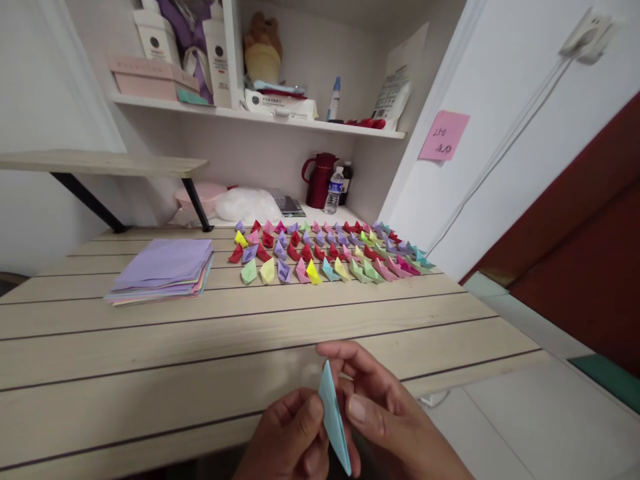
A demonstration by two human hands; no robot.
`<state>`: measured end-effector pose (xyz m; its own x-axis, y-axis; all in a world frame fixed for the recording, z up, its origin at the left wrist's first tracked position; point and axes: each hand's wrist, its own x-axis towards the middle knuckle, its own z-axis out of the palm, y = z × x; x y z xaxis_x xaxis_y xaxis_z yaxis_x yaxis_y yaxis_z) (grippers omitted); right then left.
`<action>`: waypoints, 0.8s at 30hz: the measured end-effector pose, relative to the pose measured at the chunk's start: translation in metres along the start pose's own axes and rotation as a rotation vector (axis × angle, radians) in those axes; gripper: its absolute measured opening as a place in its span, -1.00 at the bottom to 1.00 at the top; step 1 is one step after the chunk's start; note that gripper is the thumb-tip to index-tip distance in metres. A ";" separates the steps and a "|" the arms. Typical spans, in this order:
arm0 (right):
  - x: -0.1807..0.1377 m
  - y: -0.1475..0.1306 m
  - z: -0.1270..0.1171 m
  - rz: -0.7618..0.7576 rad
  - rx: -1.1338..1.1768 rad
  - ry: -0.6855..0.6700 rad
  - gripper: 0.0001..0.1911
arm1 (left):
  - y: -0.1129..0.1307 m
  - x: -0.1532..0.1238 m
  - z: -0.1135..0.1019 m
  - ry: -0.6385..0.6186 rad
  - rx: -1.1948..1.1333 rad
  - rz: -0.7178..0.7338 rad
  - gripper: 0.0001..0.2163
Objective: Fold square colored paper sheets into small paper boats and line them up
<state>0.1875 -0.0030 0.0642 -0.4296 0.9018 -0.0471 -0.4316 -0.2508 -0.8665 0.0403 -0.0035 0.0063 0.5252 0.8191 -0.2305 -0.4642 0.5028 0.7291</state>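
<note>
Low in the view, near the table's front edge, my left hand (287,440) and my right hand (385,413) pinch a folded light blue paper (333,417) between them, held edge-on. Both hands have thumbs and fingers pressed on the paper. Farther back on the wooden table (250,333) stand several rows of small folded paper boats (325,253) in many colours. A stack of coloured square paper sheets (163,270), lilac on top, lies at the left.
A red jug (320,179), a water bottle (334,191), a pink bowl (200,198) and a white bag stand at the table's back. Shelves above hold bottles and boxes. A pink note (443,135) is stuck on the white wall at right.
</note>
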 end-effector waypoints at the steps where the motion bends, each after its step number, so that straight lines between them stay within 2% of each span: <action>1: -0.001 -0.001 0.000 0.036 -0.008 -0.008 -0.48 | 0.000 -0.001 0.000 -0.007 -0.003 -0.005 -0.52; 7: -0.002 0.002 -0.003 0.082 -0.025 0.027 -0.55 | -0.002 -0.005 0.003 0.013 -0.075 0.042 -0.57; 11: -0.003 0.005 -0.006 0.040 0.008 -0.024 -0.49 | -0.004 -0.006 0.006 0.046 -0.074 0.051 -0.58; 14: -0.004 0.007 -0.009 0.039 0.018 -0.040 -0.54 | -0.004 -0.007 0.007 0.073 -0.090 0.039 -0.60; 24: 0.000 0.008 -0.011 0.081 0.133 -0.060 -0.58 | -0.004 -0.003 0.000 0.004 -0.091 -0.050 -0.54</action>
<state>0.1925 -0.0013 0.0517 -0.5117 0.8554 -0.0807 -0.4935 -0.3695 -0.7874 0.0411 -0.0078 0.0038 0.5467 0.7933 -0.2680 -0.5006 0.5662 0.6548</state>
